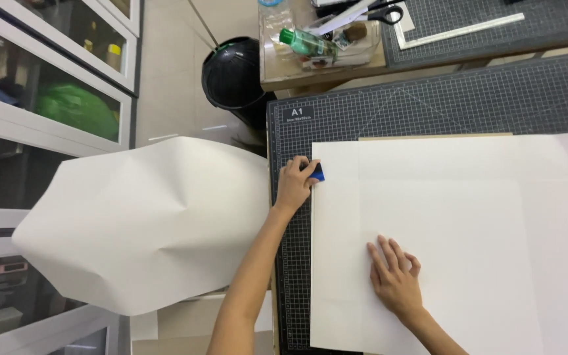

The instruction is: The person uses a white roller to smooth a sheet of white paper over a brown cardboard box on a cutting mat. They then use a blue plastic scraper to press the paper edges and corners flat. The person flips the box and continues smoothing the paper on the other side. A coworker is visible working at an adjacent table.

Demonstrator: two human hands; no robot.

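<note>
Paper: a large white paper sheet [455, 223] lies flat on a dark gridded cutting mat [468, 98] on the tabletop, filling most of the right half of the scene. Faint straight fold lines cross it. A thin tan board edge [435, 137] shows just past its far side.

Loose paper: a second white sheet [146, 223], creased and bulging, hangs off the left edge of the tabletop.

Left hand: the left hand [295, 185] is closed around a small blue and black tool [316, 173], pressing it at the far left corner of the flat sheet.

Right hand: the right hand [396, 276] holds nothing. It lies palm down, fingers spread, flat on the near middle of the sheet.

Surroundings: a black round bin [233, 72] stands on the floor to the far left of the mat. A clear tray [317, 46] with a green bottle [307, 45] sits at the far side, black scissors [382, 12] resting on it.
</note>
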